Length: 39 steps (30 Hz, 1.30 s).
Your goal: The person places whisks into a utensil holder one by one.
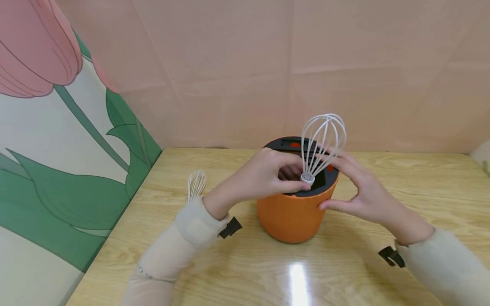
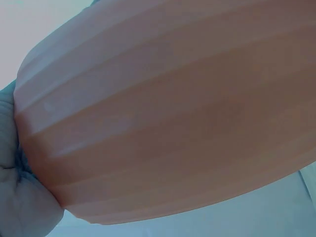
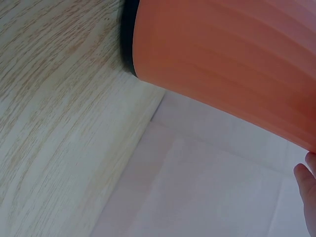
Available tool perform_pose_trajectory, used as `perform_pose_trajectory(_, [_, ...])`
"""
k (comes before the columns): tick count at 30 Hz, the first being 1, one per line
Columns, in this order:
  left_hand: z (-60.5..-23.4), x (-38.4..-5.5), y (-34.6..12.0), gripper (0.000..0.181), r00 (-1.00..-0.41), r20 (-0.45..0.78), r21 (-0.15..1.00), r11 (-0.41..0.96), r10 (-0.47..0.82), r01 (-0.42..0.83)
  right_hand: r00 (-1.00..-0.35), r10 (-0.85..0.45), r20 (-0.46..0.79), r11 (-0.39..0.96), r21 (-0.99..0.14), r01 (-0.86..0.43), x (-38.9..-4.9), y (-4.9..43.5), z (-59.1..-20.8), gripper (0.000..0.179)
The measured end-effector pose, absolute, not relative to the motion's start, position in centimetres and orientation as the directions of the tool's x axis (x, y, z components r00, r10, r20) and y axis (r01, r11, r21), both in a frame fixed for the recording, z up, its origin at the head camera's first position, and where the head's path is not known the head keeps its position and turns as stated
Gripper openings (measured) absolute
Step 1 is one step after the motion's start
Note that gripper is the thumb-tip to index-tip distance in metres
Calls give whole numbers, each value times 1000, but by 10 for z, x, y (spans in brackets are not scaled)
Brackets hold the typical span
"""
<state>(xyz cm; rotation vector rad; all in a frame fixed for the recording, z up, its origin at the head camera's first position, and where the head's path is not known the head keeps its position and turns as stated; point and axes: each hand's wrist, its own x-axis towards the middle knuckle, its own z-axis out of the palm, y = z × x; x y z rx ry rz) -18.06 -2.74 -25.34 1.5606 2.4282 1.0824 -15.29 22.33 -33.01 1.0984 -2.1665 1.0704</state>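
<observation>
A white whisk stands wires-up over an orange utensil holder with a black slotted top. My left hand pinches the whisk at its collar, just above the black top; the handle below is hidden. Around the right side of the holder, my right hand has its thumb on the orange wall and its fingers at the rim, behind the whisk wires. Ribbed orange wall fills most of the left wrist view. In the right wrist view, fingertips meet the holder's edge.
A smaller white whisk lies on the wooden table to the left, partly covered by my left sleeve. Behind the holder rises a pink-draped wall. A panel with painted tulips borders the table's left side.
</observation>
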Motion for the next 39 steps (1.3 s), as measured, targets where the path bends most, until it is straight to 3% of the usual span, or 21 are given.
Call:
perform_pose_trajectory(10, [-245, -184, -26, 15, -469, 200, 546, 299, 860, 782, -571, -438, 694, 390, -425, -817, -153, 224, -332, 92])
perform_pose_trajectory(20, [-242, -184, -22, 18, -461, 168, 543, 309, 871, 781, -570, -438, 695, 393, -423, -817, -152, 225, -329, 93])
perform_pose_trajectory(28, [-246, -180, -28, 21, -481, 210, 612, 269, 851, 744, -570, -434, 698, 398, -419, -816, -151, 226, -331, 93])
perform_pose_trajectory(39, [-246, -164, -68, 32, -552, 368, 578, 281, 748, 766, -581, -430, 691, 408, -425, -808, -151, 228, -334, 95])
